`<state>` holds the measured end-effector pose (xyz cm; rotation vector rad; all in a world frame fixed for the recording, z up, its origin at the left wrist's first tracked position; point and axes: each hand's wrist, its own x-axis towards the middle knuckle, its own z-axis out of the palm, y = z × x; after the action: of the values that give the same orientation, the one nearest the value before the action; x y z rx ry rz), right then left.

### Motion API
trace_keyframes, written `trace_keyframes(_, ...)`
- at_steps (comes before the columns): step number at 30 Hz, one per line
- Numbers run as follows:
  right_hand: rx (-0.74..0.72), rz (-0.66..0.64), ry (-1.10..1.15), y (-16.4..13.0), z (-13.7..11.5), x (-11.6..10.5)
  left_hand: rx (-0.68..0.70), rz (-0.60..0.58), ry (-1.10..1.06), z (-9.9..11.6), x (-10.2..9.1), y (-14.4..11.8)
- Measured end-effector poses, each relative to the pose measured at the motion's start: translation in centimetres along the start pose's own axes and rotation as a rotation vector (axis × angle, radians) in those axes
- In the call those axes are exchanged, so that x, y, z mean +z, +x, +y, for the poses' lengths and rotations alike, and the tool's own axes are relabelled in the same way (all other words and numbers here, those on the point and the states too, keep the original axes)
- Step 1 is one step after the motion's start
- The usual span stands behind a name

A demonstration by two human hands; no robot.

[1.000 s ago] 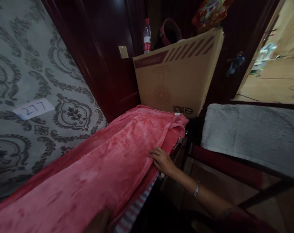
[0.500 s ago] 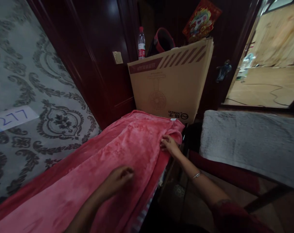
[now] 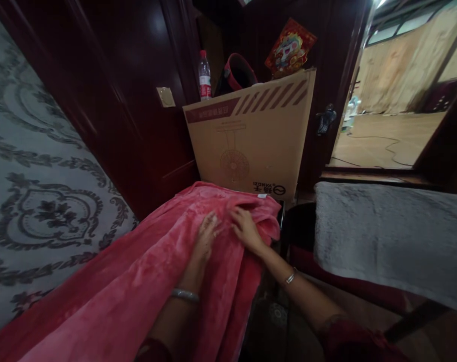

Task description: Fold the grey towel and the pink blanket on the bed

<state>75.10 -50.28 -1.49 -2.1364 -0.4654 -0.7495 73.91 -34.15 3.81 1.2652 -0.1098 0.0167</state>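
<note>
A pink plush blanket [image 3: 164,246] lies spread over a long surface, with folds bunched up at its far end. My left hand [image 3: 206,236] rests on its top with fingers stretched forward, slightly smeared by motion. Just to the right, my right hand [image 3: 247,230] has its fingers curled round a raised fold of the blanket; the fingertips are blurred and partly hidden in the cloth. A small white label [image 3: 263,196] shows at the blanket's far edge.
Behind the blanket stands a large cardboard box [image 3: 247,136], with a plastic bottle [image 3: 204,78] at its top edge. A grey fluffy cloth [image 3: 386,236] covers furniture at the right. Patterned wallpaper [image 3: 43,201] lies left; a doorway opens at upper right.
My left hand has moved forward across the blanket, close to the right hand. My right hand has shifted left, drawing up a fold from the right edge. The camera view has turned slightly.
</note>
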Motion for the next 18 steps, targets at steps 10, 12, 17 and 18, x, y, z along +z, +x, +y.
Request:
trace_keyframes(10,-0.124,-0.220,0.091,-2.7,-2.3,1.8,0.048,0.242,0.024,-1.9,-5.4,1.5)
trace_keyframes(12,0.042,-0.173,0.058,-1.9,-1.2,1.7,0.013,0.278,-0.227,-1.0,-6.4,1.8)
trace_keyframes(17,0.066,-0.343,0.043,0.4,0.0,3.8,0.017,0.380,-0.462,2.5,-7.2,2.0)
trace_keyframes(18,0.067,-0.368,0.032,0.9,0.1,4.5,0.016,0.375,-0.467,2.9,-7.0,1.8)
